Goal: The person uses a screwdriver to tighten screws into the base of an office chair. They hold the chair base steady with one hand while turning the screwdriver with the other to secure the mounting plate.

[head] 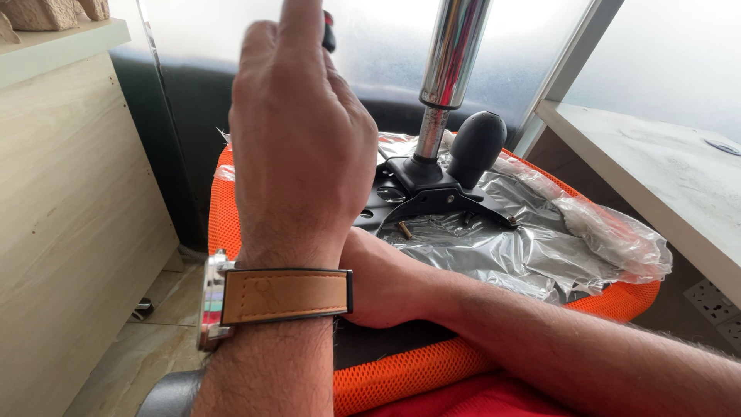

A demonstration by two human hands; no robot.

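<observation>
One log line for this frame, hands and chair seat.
left hand: raised, grips dark tool | right hand: mostly hidden on orange seat | metal post: upright

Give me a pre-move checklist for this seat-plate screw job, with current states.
1. Left hand gripping the tool: ok, though the tool is mostly hidden.
2. Right hand on the seat: cannot tell, hidden behind the left wrist.
3. Screw seated in the black plate: not ok, it lies loose.
4. Plastic wrap clear of the plate: not ok, bunched against it.
5. Gas cylinder upright in the plate: ok.
</observation>
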